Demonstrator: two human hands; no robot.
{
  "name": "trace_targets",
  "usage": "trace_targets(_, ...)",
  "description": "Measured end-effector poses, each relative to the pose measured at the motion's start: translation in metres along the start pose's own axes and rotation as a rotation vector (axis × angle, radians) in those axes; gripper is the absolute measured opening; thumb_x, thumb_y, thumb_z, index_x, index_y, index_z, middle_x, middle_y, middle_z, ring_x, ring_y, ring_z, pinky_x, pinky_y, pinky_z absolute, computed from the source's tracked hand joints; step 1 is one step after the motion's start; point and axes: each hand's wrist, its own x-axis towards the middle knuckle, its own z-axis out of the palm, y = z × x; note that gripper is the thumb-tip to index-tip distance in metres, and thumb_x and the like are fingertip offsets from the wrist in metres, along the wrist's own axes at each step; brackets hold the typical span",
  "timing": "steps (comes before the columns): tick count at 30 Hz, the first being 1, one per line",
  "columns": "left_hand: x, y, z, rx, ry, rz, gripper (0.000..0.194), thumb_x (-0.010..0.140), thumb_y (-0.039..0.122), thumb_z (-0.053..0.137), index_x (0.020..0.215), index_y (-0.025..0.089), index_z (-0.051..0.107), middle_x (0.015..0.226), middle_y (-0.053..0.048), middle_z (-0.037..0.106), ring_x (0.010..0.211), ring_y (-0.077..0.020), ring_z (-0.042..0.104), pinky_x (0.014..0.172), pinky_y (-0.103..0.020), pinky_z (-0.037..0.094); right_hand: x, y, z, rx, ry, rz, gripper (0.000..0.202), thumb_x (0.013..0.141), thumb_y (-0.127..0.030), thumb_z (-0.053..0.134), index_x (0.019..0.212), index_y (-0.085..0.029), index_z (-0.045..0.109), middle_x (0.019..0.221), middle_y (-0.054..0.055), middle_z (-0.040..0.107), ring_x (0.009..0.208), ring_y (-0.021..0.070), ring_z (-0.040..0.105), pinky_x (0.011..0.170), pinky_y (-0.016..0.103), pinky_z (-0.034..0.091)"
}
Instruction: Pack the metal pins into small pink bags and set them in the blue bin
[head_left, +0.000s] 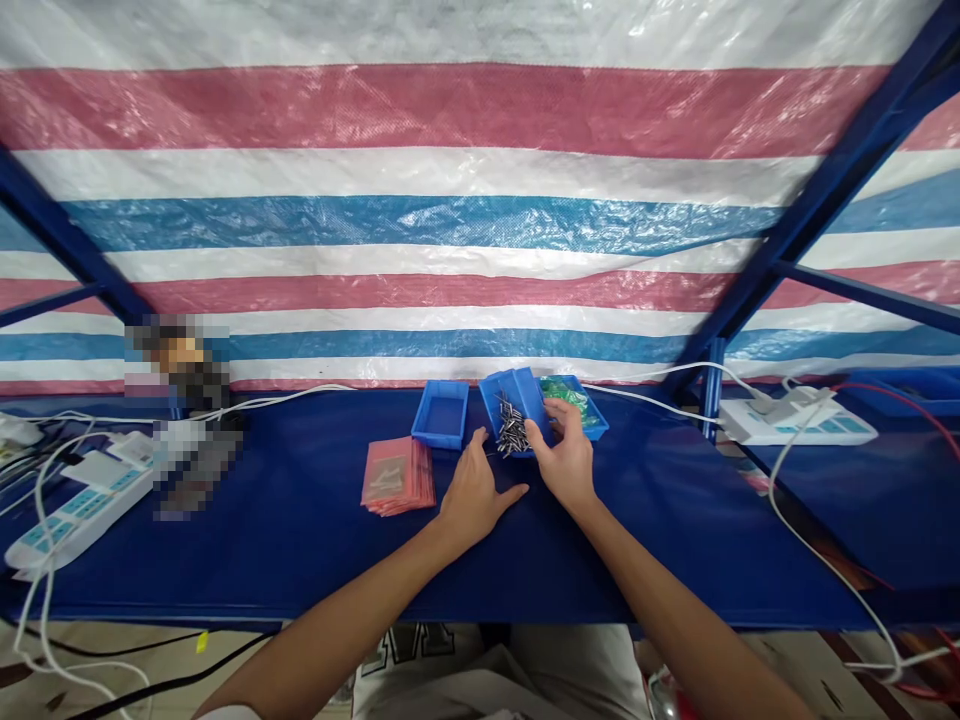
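Dark and silvery metal pins [513, 432] lie heaped in a small blue bin [491, 388] in the middle of the table. A second blue bin wall [532, 396] slants across its right side; whether it is a separate bin I cannot tell. My right hand [568, 462] grips the right edge of this blue bin, thumb on the near side and fingers behind. My left hand [474, 492] is beside the near left corner, fingers stretched forward and thumb spread apart, holding nothing visible. Left of it lies a stack of pink bags [397, 477].
A blue tray [440, 412] stands behind the pink bags. Behind my right hand, another blue bin [595, 422] holds green plastic packets [564, 397]. White power strips [799, 422] and cables flank the blue table [315, 540]; blue frame posts and a striped sheet stand behind.
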Motion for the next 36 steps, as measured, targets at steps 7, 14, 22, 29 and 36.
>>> trace_targets(7, 0.0014, 0.005, -0.0043, -0.009, -0.01, -0.058, 0.115, 0.081, 0.039, 0.089, 0.164, 0.019, 0.012, 0.159, -0.024, 0.046, 0.151, -0.0413, 0.045, 0.121, -0.062, 0.042, -0.0032, -0.0038, 0.002, -0.014, 0.024, -0.015, 0.045, 0.094, -0.05, 0.068, 0.128, -0.021, 0.058, 0.122, 0.013, 0.074, 0.111, 0.0309, 0.073, 0.098, 0.048, 0.059)
trace_targets(14, 0.0036, 0.008, -0.0071, -0.027, -0.023, -0.096, 0.117, 0.078, 0.039, 0.091, 0.164, 0.017, 0.015, 0.159, -0.025, 0.046, 0.151, -0.0416, 0.044, 0.12, -0.061, 0.041, -0.0043, -0.0029, 0.0027, -0.047, 0.022, -0.005, 0.048, 0.092, -0.05, 0.07, 0.129, -0.022, 0.057, 0.121, 0.013, 0.073, 0.111, 0.0318, 0.073, 0.098, 0.048, 0.059)
trace_targets(22, 0.0068, 0.0064, -0.0057, -0.019, -0.019, -0.113, 0.121, 0.073, 0.038, 0.095, 0.163, 0.016, 0.017, 0.157, -0.026, 0.047, 0.149, -0.0431, 0.046, 0.12, -0.062, 0.041, -0.0051, -0.002, 0.0044, -0.074, 0.034, -0.015, 0.051, 0.091, -0.054, 0.07, 0.129, -0.022, 0.057, 0.123, 0.014, 0.073, 0.11, 0.0324, 0.073, 0.1, 0.05, 0.058)
trace_targets(29, 0.005, 0.0047, -0.0055, 0.005, -0.016, -0.095, 0.12, 0.075, 0.043, 0.092, 0.164, 0.016, 0.017, 0.161, -0.027, 0.042, 0.151, -0.0441, 0.042, 0.12, -0.062, 0.041, -0.0068, -0.0033, 0.0039, -0.071, 0.014, -0.012, 0.052, 0.091, -0.053, 0.07, 0.131, -0.022, 0.056, 0.127, 0.014, 0.072, 0.11, 0.0323, 0.072, 0.099, 0.05, 0.058)
trace_targets(36, 0.0056, 0.0066, -0.0067, 0.017, -0.008, -0.068, 0.113, 0.077, 0.043, 0.091, 0.162, 0.018, 0.021, 0.159, -0.024, 0.043, 0.15, -0.044, 0.044, 0.12, -0.063, 0.042, -0.0069, -0.0026, 0.0028, -0.083, 0.013, -0.025, 0.054, 0.091, -0.055, 0.07, 0.132, -0.022, 0.056, 0.126, 0.014, 0.072, 0.111, 0.0326, 0.072, 0.099, 0.05, 0.058)
